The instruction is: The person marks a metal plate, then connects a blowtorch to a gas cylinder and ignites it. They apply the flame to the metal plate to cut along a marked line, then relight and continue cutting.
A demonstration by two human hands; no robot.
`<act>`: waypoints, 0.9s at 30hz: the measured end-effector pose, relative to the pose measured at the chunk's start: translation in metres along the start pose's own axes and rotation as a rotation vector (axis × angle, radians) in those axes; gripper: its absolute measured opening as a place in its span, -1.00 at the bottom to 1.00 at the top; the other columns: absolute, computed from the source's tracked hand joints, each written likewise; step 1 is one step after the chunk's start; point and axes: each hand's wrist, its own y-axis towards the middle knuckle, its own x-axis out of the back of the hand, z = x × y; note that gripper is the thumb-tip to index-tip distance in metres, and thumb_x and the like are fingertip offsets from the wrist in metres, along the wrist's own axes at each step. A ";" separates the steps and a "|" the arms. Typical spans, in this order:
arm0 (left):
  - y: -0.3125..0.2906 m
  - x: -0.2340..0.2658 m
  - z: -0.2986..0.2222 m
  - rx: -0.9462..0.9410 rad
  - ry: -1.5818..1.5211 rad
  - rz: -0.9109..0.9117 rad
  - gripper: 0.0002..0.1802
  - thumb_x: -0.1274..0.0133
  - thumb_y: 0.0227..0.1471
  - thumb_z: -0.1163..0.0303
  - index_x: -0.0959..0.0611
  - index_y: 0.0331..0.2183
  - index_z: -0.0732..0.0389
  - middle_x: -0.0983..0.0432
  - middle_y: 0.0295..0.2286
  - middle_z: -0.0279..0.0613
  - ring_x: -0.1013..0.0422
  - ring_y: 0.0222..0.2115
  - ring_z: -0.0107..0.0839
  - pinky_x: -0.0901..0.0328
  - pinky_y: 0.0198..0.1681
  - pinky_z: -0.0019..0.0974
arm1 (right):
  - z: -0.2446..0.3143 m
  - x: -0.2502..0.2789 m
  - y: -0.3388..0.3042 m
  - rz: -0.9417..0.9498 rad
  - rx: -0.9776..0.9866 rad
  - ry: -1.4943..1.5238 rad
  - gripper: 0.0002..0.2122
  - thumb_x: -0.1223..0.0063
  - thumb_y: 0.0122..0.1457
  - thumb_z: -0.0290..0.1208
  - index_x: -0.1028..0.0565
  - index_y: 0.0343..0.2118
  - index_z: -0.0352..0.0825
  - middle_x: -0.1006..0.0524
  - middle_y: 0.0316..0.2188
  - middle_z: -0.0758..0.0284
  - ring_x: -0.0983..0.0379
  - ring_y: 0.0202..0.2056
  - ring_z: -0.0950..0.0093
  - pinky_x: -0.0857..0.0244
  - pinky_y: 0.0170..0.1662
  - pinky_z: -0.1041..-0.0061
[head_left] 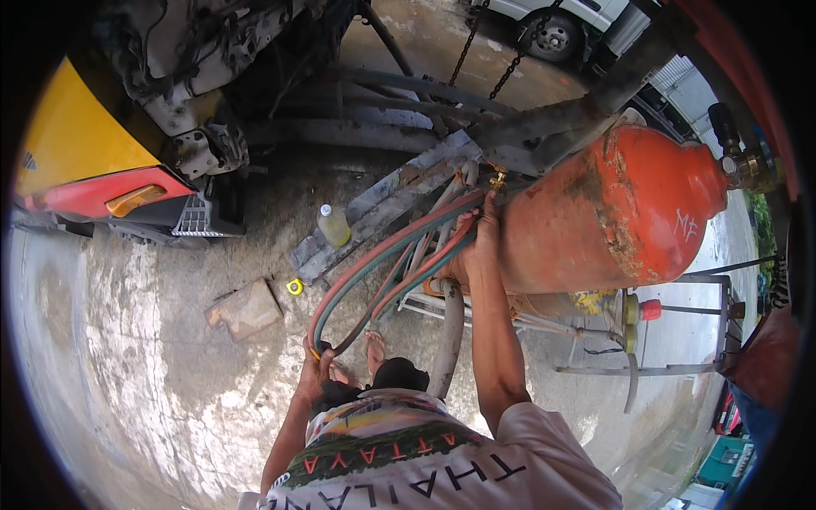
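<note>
Red and green twin gas hoses [367, 270] hang in several long loops between my two hands. My left hand [316, 367], low and near my body, is closed around the bottom bend of the loops. Farther up and to the right, my right hand [486, 231] is closed on the upper part of the bundle. Just beyond its fingers is a brass fitting [499, 178]; I cannot tell what it joins. Close beside my right forearm lies a large orange gas cylinder [586, 212], scuffed and rusty, with a brass valve [748, 166] at its far right end.
Left of the hoses, a clear bottle [333, 226] of yellowish liquid stands on a grey metal beam [387, 208]. A yellow tape measure [295, 286] and a flat brown plate [244, 311] lie on the concrete. A yellow-and-red vehicle [93, 136] is at left, a metal rack [646, 371] at right.
</note>
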 end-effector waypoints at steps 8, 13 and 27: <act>-0.033 0.021 -0.115 -0.289 0.383 0.173 -0.22 -0.01 0.21 0.43 0.01 0.32 0.16 -0.43 -0.20 -0.01 -0.47 -0.38 -0.27 -0.37 -0.16 -0.27 | 0.003 0.007 -0.026 0.245 -0.146 0.421 -0.69 -0.04 0.29 -0.13 -0.50 -0.30 -0.35 -0.43 -0.53 0.42 -0.39 -0.52 0.70 -0.44 -0.45 0.72; -0.048 0.041 -0.157 -0.349 0.086 0.071 -0.43 0.08 0.22 -0.15 -0.44 -0.25 0.26 -0.47 -0.39 -0.17 -0.43 -0.36 -0.38 -0.36 -0.20 -0.25 | 0.008 -0.016 -0.048 0.244 -0.305 0.590 -0.58 0.02 0.33 -0.15 -0.44 -0.18 -0.56 -0.47 -0.45 0.24 -0.43 -0.48 0.62 -0.48 -0.41 0.69; 0.045 0.114 -0.112 -0.137 -0.020 0.007 -0.36 0.16 0.27 -0.16 -0.57 -0.46 0.27 -0.50 -0.57 -0.21 -0.42 -0.54 -0.45 -0.27 -0.46 -0.30 | 0.015 -0.007 -0.027 0.253 -0.270 0.663 -0.41 -0.16 0.20 -0.09 -0.34 -0.08 -0.69 -0.49 -0.42 0.20 -0.48 -0.49 0.57 -0.50 -0.39 0.68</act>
